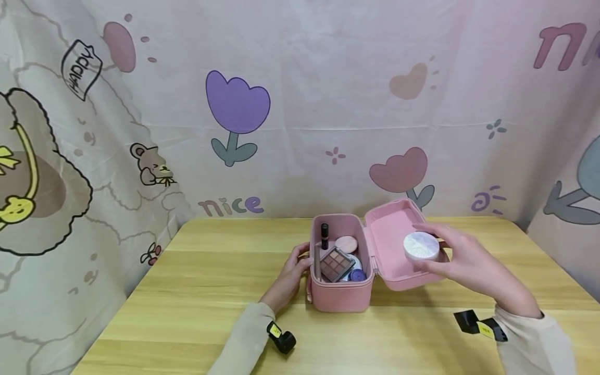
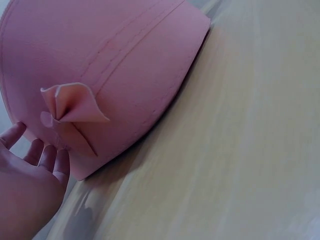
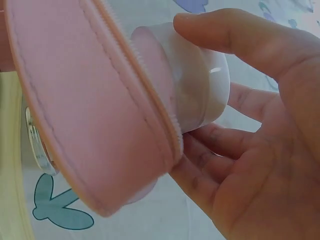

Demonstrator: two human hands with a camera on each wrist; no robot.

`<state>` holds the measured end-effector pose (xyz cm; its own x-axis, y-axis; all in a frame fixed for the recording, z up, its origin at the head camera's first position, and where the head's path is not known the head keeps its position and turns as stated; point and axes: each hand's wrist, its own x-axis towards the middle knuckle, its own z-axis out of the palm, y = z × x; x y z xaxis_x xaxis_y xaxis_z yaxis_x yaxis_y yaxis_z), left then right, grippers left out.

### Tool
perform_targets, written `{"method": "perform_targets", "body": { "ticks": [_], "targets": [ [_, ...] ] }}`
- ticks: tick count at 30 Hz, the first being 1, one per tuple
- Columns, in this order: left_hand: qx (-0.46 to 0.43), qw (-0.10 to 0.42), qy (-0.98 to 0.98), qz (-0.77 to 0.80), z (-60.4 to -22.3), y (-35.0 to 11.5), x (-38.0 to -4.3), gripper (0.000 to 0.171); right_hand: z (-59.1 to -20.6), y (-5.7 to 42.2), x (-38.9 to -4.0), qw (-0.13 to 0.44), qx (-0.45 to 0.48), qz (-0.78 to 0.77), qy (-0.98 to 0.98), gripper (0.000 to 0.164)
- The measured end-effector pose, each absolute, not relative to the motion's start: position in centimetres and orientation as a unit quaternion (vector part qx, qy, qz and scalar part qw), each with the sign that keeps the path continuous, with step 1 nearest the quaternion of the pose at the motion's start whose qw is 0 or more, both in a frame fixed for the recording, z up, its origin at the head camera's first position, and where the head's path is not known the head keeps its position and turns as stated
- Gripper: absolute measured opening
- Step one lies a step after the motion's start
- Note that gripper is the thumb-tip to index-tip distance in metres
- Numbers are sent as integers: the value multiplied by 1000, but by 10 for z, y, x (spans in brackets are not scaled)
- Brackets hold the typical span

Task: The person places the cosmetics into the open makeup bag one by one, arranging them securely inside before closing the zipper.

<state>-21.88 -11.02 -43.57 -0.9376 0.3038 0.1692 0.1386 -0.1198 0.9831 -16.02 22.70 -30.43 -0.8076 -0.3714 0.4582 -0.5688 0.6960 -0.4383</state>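
Observation:
A pink makeup case (image 1: 341,298) stands on the table with its lid (image 1: 391,237) swung out to the right. My right hand (image 1: 461,258) holds a round white jar (image 1: 421,246) with a pearly top between thumb and fingers, over the lid's right side. In the right wrist view the jar (image 3: 200,85) shows partly behind the lid's zippered rim. My left hand (image 1: 289,276) rests its fingers against the case's left side, near a pink bow (image 2: 75,107). Inside the case are an eyeshadow palette (image 1: 335,264), a black tube (image 1: 324,235), a pale round compact (image 1: 346,244) and a purple-capped item (image 1: 358,275).
The wooden table (image 1: 197,302) reaches out on both sides of the case. Behind it hangs a printed cloth (image 1: 300,104) with flowers and hearts. Black bands with yellow labels sit at both wrists over light sleeves (image 1: 248,333).

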Motion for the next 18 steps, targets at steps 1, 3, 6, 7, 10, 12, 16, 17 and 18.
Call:
{"method": "perform_targets", "body": {
  "ticks": [1,3,6,7,10,12,16,17,18],
  "targets": [
    [167,58,660,730,-435,-110,-219,60,-304,226,-161,166,261,287,-907,62],
    [165,58,660,731,-435,-110,-219,60,-302,224,-164,153,263,283,-910,63],
    [166,58,657,733,-434,-109,-219,60,-297,222,-167,128,264,274,-916,65],
    [165,57,657,733,-434,-109,-219,60,-295,221,-169,120,267,270,-917,66],
    [167,54,655,735,-435,-109,-219,60,-287,217,-173,87,273,261,-922,67],
    [166,53,656,734,-435,-109,-220,61,-283,215,-177,68,284,248,-924,65],
    [164,55,660,731,-437,-110,-220,61,-274,211,-183,33,306,225,-925,60],
    [163,55,660,731,-436,-110,-220,61,-271,210,-185,31,313,215,-925,59],
    [162,54,661,731,-437,-111,-220,60,-269,208,-187,31,320,206,-924,59]
  ]
}}
